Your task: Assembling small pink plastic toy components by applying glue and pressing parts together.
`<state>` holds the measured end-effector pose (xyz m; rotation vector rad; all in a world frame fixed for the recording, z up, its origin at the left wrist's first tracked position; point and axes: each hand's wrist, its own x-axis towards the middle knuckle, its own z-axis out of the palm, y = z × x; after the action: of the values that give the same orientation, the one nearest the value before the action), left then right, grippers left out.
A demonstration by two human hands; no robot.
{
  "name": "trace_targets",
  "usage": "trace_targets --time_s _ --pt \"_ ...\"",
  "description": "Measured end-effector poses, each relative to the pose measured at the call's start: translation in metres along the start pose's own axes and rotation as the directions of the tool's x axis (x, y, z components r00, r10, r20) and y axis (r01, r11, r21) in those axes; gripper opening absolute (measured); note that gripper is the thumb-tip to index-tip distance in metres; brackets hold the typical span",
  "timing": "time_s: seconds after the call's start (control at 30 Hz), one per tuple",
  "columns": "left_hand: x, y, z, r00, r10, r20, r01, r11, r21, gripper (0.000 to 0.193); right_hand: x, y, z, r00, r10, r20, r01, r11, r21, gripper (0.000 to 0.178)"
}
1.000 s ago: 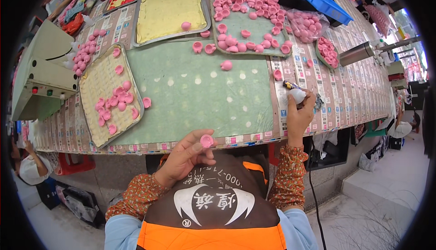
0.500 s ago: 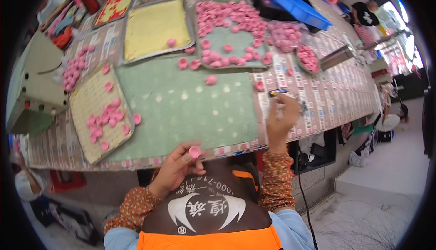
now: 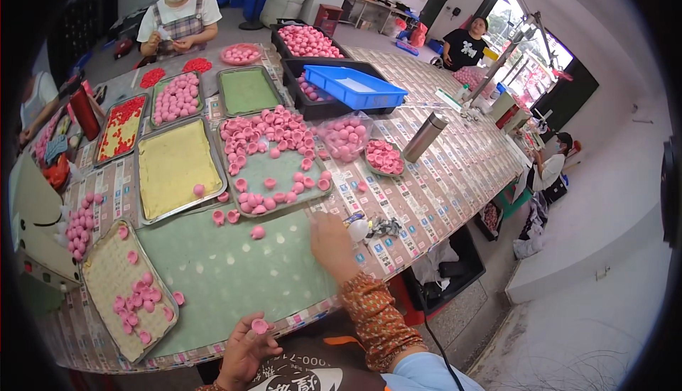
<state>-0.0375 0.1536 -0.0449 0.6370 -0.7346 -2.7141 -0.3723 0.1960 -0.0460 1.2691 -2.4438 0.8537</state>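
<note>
Low at the table's front edge, my left hand (image 3: 245,354) pinches a small pink hollow cup (image 3: 260,326) between thumb and fingers, its opening facing up. My right hand (image 3: 332,245) reaches over the right end of the green mat (image 3: 234,277); its fingertips are blurred and partly hidden, so whether they hold anything is unclear. Just right of it lie a white rounded object (image 3: 359,230) and a crumpled dark and silver wrapper (image 3: 385,228). A pink ball-like piece (image 3: 257,232) sits on the mat, left of my right hand.
A tray of pink cups (image 3: 266,125) stands beyond the mat, beside a yellow-lined tray (image 3: 177,171). A pale tray (image 3: 106,270) holds loose pink pieces at left. A steel flask (image 3: 425,137) and a blue bin (image 3: 355,89) stand farther right. Two people are across the table.
The view has tilted up, showing more of the room. My right hand has moved left off the small items onto the mat's right end. My left hand still holds the pink cup.
</note>
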Motion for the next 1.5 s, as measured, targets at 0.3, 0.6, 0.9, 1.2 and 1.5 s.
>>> trace_targets --time_s 0.3,0.6,0.9,1.2,1.5 --pt "-0.012 -0.002 -0.006 1.0 0.0 -0.002 -0.001 1.0 -0.012 0.047 -0.079 -0.062 -0.032 0.951 0.01 0.31 -0.163 0.866 0.472 0.019" --pt "-0.02 -0.001 0.003 0.996 0.004 -0.091 0.0 0.999 0.047 0.047 -0.084 -0.046 -0.035 0.975 -0.075 0.211 0.011 0.957 0.29 0.024" --pt "0.002 0.003 0.001 0.998 0.055 0.021 -0.055 0.998 0.002 0.044 -0.076 -0.045 -0.035 0.974 -0.059 0.216 0.001 0.966 0.26 0.021" --pt "-0.018 -0.003 -0.004 0.998 0.061 -0.002 -0.061 0.998 -0.022 0.041 -0.103 -0.086 -0.065 0.847 0.04 0.531 -0.439 0.616 0.654 0.022" --pt "-0.006 -0.007 0.005 0.998 0.062 0.026 -0.063 0.997 0.046 0.04 -0.138 -0.121 -0.075 0.861 -0.1 0.499 -0.369 0.552 0.748 0.03"
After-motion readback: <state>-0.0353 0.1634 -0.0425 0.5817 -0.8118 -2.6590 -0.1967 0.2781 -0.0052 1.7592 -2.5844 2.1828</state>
